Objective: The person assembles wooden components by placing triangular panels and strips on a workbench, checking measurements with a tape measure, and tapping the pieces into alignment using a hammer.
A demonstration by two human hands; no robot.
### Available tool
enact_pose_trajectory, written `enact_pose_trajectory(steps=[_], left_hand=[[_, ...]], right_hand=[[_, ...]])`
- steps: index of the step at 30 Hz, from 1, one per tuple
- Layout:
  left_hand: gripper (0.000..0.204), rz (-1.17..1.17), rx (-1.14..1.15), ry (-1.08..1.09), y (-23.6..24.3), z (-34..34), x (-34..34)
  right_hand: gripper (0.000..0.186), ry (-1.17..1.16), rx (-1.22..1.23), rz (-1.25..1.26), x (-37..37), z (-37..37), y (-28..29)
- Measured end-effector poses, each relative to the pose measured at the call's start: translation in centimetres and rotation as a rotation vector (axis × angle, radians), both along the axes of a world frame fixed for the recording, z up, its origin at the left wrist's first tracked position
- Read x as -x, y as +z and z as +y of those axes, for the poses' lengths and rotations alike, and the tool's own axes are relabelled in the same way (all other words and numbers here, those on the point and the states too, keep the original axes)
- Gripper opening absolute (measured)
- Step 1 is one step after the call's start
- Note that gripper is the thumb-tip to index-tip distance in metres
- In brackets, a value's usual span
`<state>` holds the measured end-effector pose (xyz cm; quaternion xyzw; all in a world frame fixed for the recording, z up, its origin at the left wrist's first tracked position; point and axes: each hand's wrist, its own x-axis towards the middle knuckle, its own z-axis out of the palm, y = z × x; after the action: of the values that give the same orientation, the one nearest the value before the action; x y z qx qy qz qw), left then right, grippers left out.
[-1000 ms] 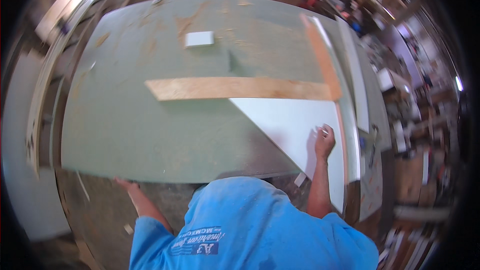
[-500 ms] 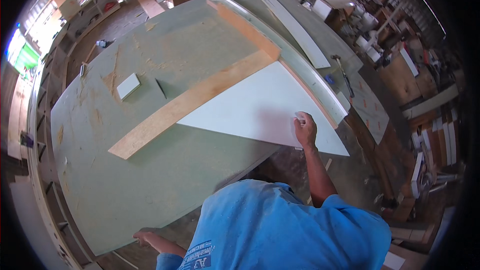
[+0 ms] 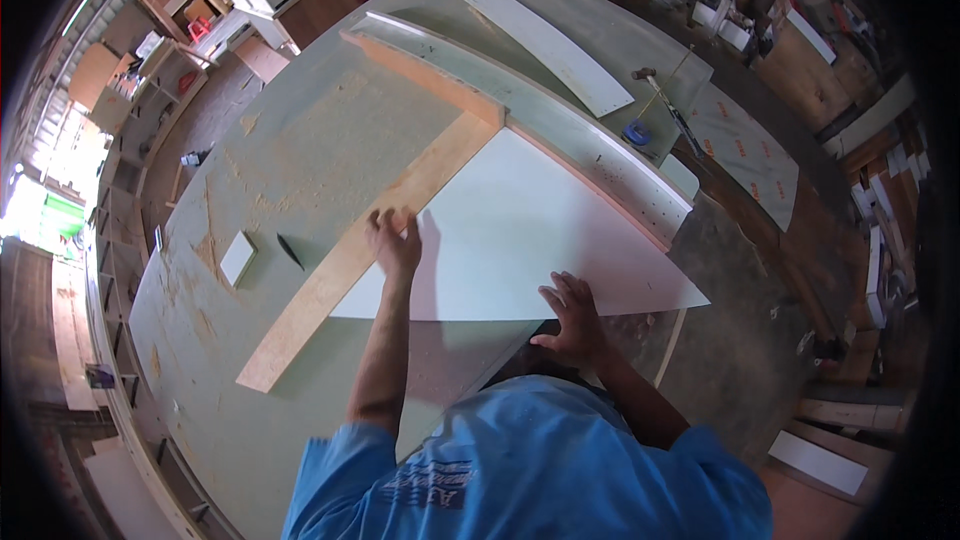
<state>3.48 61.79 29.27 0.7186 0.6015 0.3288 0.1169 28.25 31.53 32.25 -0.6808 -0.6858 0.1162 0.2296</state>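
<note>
A white panel (image 3: 520,230) lies on the large grey-green table, its near edge reaching past the table's edge. Along its left side runs a plywood strip (image 3: 330,290), which meets the raised long rail (image 3: 600,170) in a corner. My left hand (image 3: 397,245) is over the strip and the panel's left edge, fingers bent and apart; whether they touch the wood is hard to tell. At the panel's near edge, my right hand (image 3: 574,325) has its fingers spread, with nothing seen in it.
On the left of the table are a small white block (image 3: 238,258) and a dark pencil-like stick (image 3: 290,251). A long white board (image 3: 530,35) lies beyond the rail. At right rest a hammer (image 3: 668,105) and a blue tape measure (image 3: 637,132). Sawdust is scattered about.
My left hand has come from the table's near left edge up to the plywood strip. My right hand has drawn back to the panel's near edge and spread its fingers. The view has shifted.
</note>
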Motion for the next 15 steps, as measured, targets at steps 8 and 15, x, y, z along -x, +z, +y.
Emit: enact_pose_trajectory(steps=[8, 15], left_hand=[[0.066, 0.272, 0.153, 0.05, -4.3, 10.6, -9.4], [0.065, 0.22, 0.088, 0.077, -3.4, 9.7, -10.8]], right_hand=[[0.096, -0.055, -0.006, -0.072, -0.2, 2.9, -2.1], [0.109, -0.028, -0.037, -0.051, -1.0, 4.4, -3.7]])
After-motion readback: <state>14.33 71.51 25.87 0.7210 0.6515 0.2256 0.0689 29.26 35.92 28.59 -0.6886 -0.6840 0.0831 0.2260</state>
